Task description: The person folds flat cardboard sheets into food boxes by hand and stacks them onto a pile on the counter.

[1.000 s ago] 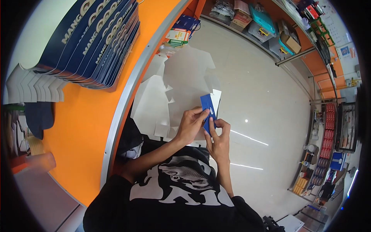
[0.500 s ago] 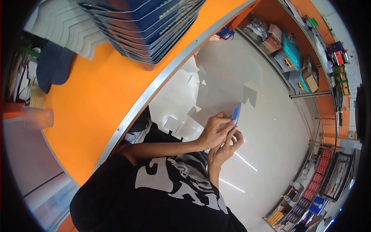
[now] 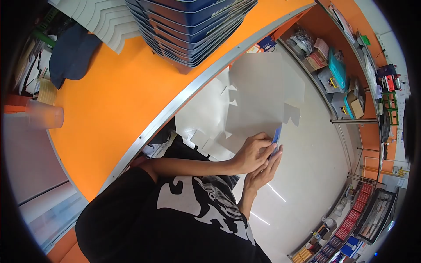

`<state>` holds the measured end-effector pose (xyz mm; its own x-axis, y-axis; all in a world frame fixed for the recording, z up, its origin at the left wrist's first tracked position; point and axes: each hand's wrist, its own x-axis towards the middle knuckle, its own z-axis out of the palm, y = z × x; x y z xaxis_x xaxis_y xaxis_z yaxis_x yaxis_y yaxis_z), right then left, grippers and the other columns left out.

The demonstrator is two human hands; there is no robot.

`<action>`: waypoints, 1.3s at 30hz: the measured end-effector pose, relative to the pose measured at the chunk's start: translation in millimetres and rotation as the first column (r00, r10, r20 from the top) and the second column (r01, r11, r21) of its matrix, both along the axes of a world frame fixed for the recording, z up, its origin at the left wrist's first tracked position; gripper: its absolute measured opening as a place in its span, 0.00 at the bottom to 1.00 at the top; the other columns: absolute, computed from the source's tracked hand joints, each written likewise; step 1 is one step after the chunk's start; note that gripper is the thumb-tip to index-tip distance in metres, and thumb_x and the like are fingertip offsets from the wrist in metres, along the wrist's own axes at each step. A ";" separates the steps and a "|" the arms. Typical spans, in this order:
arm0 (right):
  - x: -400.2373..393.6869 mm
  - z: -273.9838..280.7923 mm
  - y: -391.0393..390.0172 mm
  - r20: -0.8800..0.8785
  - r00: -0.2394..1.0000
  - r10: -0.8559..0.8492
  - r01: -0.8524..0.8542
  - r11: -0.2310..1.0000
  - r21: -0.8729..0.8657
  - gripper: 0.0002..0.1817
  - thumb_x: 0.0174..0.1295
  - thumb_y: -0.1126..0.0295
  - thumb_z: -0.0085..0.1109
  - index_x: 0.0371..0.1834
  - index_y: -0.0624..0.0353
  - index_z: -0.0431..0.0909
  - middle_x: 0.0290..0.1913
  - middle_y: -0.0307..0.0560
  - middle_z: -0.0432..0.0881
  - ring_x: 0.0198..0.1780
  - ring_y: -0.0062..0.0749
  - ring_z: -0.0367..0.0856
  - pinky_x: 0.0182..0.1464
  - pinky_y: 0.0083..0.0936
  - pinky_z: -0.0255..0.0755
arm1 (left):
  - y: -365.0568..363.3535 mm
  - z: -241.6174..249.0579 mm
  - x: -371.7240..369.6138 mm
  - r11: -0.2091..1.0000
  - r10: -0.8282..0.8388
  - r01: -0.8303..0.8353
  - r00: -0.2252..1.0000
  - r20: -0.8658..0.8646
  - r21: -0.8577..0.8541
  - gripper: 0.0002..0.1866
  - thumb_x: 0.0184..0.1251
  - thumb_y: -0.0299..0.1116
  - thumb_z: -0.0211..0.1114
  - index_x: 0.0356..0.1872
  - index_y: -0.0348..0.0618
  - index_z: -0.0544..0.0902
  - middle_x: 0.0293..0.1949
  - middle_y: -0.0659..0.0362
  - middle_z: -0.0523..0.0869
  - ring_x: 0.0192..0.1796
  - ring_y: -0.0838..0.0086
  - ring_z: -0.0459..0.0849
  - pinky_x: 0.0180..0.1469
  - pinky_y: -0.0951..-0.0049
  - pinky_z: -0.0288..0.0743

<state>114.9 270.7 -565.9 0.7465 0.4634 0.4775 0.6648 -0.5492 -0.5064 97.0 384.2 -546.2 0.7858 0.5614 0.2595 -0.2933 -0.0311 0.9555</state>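
A thin, flat blue piece like a small card (image 3: 277, 134) is held in front of my body, seen nearly edge-on. My left hand (image 3: 254, 153) pinches its lower part between thumb and fingers. Just below, my right hand (image 3: 264, 173) is against the same piece from the other side, its fingers fairly straight and pressed together. The two hands overlap, so part of the piece and some fingertips are hidden. Beneath the hands are large white die-cut sheets (image 3: 199, 109) and a grey sheet (image 3: 254, 87) with notched edges.
An orange table (image 3: 118, 101) with a metal edge lies to the left. On it are nested dark blue boxes (image 3: 188, 33), white cut sheets (image 3: 103, 22), a dark cap (image 3: 74, 55) and a plastic cup (image 3: 46, 115). Shelves (image 3: 326, 70) with bins stand at right.
The view has shifted, so the table and stack appear further right. The blue piece has turned more edge-on, and my right hand's fingers are straighter and closer together.
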 end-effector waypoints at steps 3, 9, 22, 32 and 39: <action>-3.5 1.6 -0.3 -0.056 0.998 -0.038 0.038 0.999 -0.007 0.28 0.81 0.64 0.43 0.82 0.57 0.56 0.74 0.65 0.63 0.68 0.61 0.74 0.64 0.43 0.75 | -2.7 -1.3 -0.2 0.996 -0.085 0.084 0.992 -0.089 -0.011 0.11 0.76 0.30 0.62 0.44 0.31 0.87 0.38 0.51 0.83 0.37 0.66 0.86 0.38 0.68 0.80; 1.7 1.7 -3.8 -0.196 0.977 -0.077 0.084 0.996 0.025 0.29 0.83 0.58 0.39 0.80 0.61 0.60 0.67 0.60 0.69 0.60 0.51 0.77 0.60 0.37 0.72 | -6.1 -6.8 -2.4 0.993 -0.113 0.117 0.988 -0.108 0.031 0.11 0.75 0.31 0.63 0.41 0.31 0.87 0.34 0.50 0.83 0.31 0.64 0.84 0.34 0.68 0.77; 44.5 -15.6 -30.7 -0.743 0.490 0.456 0.641 0.389 0.662 0.33 0.80 0.49 0.42 0.77 0.64 0.62 0.74 0.49 0.70 0.74 0.40 0.68 0.76 0.40 0.60 | 95.4 -41.4 -47.2 0.912 0.337 -0.220 0.884 -0.325 0.347 0.23 0.80 0.39 0.58 0.70 0.44 0.72 0.57 0.54 0.84 0.62 0.66 0.78 0.64 0.62 0.71; 33.7 -27.6 -15.0 -0.801 0.348 0.487 0.642 0.499 0.582 0.34 0.80 0.47 0.43 0.76 0.64 0.64 0.72 0.49 0.72 0.73 0.37 0.69 0.74 0.34 0.61 | 74.4 -102.1 -65.6 0.067 -0.289 0.513 0.831 0.475 -0.856 0.45 0.75 0.71 0.42 0.77 0.42 0.63 0.68 0.52 0.77 0.69 0.61 0.78 0.64 0.57 0.79; 33.6 -40.7 -18.4 -0.814 0.499 0.297 0.376 0.772 0.512 0.36 0.78 0.50 0.50 0.77 0.68 0.60 0.71 0.54 0.72 0.73 0.43 0.69 0.74 0.38 0.59 | 95.8 -92.8 -57.2 0.371 -0.520 0.134 0.850 -0.086 -0.919 0.30 0.69 0.32 0.66 0.69 0.35 0.68 0.59 0.51 0.81 0.59 0.63 0.84 0.61 0.60 0.79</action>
<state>148.5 252.3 -606.6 0.9198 0.3108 -0.2395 -0.2698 0.0577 -0.9612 39.8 480.0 -639.1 0.8754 -0.0008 -0.4834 0.2338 0.8760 0.4219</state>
